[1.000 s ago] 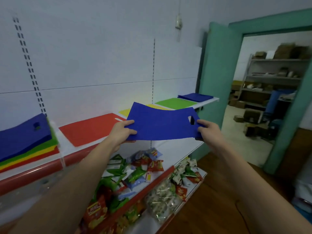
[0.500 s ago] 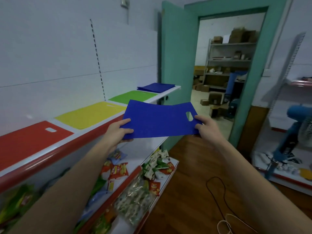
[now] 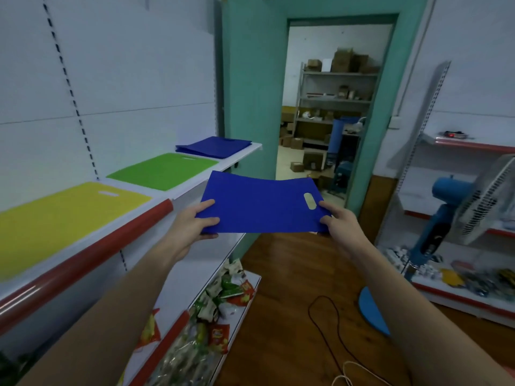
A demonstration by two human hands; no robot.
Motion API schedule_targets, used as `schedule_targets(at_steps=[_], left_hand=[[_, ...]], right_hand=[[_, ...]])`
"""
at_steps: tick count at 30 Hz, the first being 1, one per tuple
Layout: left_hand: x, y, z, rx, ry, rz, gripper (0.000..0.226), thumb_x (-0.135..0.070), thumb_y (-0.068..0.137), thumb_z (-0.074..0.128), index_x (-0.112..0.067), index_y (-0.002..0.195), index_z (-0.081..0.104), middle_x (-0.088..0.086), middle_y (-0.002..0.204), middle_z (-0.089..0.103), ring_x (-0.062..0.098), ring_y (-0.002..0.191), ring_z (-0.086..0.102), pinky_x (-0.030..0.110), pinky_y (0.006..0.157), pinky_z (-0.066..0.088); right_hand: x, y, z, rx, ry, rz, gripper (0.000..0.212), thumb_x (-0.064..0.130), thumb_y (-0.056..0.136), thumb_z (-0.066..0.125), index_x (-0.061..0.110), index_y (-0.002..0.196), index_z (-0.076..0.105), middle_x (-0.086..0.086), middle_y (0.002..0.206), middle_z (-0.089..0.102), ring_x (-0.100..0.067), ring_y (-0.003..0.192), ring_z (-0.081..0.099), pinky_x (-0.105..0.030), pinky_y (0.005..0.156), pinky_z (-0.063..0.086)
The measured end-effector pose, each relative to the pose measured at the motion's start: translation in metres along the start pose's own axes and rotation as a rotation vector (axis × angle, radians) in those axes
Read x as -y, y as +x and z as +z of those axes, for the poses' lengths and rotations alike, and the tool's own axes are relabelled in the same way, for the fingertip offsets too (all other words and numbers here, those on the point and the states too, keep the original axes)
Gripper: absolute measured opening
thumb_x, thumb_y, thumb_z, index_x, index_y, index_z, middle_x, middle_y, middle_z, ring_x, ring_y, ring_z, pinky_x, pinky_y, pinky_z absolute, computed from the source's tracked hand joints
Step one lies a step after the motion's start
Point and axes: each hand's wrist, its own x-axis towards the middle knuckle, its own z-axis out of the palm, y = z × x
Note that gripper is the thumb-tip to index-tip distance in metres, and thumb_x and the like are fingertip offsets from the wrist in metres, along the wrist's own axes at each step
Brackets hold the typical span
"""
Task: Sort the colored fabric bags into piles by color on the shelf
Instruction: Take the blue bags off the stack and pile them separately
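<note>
Left hand (image 3: 195, 224) and right hand (image 3: 338, 224) each pinch one end of the blue bag (image 3: 259, 204), thumb on top, holding it flat in the air beside the shelf (image 3: 156, 215), near the blue pile (image 3: 213, 146).

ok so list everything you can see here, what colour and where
held blue fabric bag: one, blue, in the air between both hands
blue bag pile: one, blue, far end of the upper shelf
green fabric bag: one, green, on the shelf beside the blue pile
yellow fabric bag: one, yellow, nearest
snack packets: many, mixed, lower shelf
standing fan: one, blue, right
left hand: grip on the bag's left edge
right hand: grip by the handle cutout
</note>
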Motion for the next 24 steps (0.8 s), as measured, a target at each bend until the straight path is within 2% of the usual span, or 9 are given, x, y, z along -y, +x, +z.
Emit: schedule_targets(at_steps=[3,7,11,14,24], left_hand=[[0.003,0.032,0.013,0.026,-0.014,-0.019,0.059,0.002,0.089,0.065,-0.015,0.144,0.049,0.004,0.128,0.056,0.019,0.088,0.065,0.025,0.059,0.058],[0.007,0.076,0.037,0.036,-0.016,-0.025,0.059,0.002,0.09,0.065,-0.016,0.144,0.048,0.003,0.126,0.057,0.019,0.09,0.066,0.025,0.06,0.058],[0.012,0.117,0.068,0.025,-0.01,-0.016,0.058,0.001,0.09,0.065,-0.016,0.143,0.049,0.006,0.132,0.055,0.02,0.092,0.065,0.026,0.06,0.058],[0.014,0.142,0.091,0.015,0.013,-0.004,0.057,0.001,0.089,0.066,-0.017,0.142,0.05,0.007,0.135,0.05,0.021,0.091,0.065,0.027,0.06,0.059],[0.018,0.22,0.133,-0.08,-0.044,0.0,0.063,0.008,0.089,0.062,-0.015,0.146,0.045,0.003,0.136,0.05,0.023,0.1,0.066,0.029,0.065,0.06]], right_hand=[[-0.005,0.032,-0.007,0.004,0.031,0.016,0.045,0.007,0.1,0.045,0.017,0.144,0.044,-0.006,0.14,0.043,-0.024,0.105,0.061,-0.031,0.066,0.057],[-0.016,0.079,-0.021,0.011,0.06,0.035,0.045,0.006,0.1,0.045,0.02,0.143,0.045,-0.007,0.142,0.042,-0.027,0.11,0.061,-0.038,0.075,0.059],[-0.035,0.127,-0.042,0.037,0.057,0.029,0.046,0.007,0.101,0.044,0.021,0.144,0.044,-0.007,0.143,0.041,-0.027,0.11,0.061,-0.036,0.074,0.058],[-0.045,0.165,-0.06,0.074,0.073,0.027,0.046,0.007,0.1,0.044,0.021,0.145,0.044,-0.006,0.142,0.041,-0.026,0.11,0.061,-0.039,0.079,0.057],[-0.046,0.284,-0.079,0.152,0.056,-0.06,0.046,0.008,0.101,0.046,0.025,0.143,0.045,-0.001,0.134,0.047,-0.019,0.104,0.065,-0.027,0.066,0.057]])
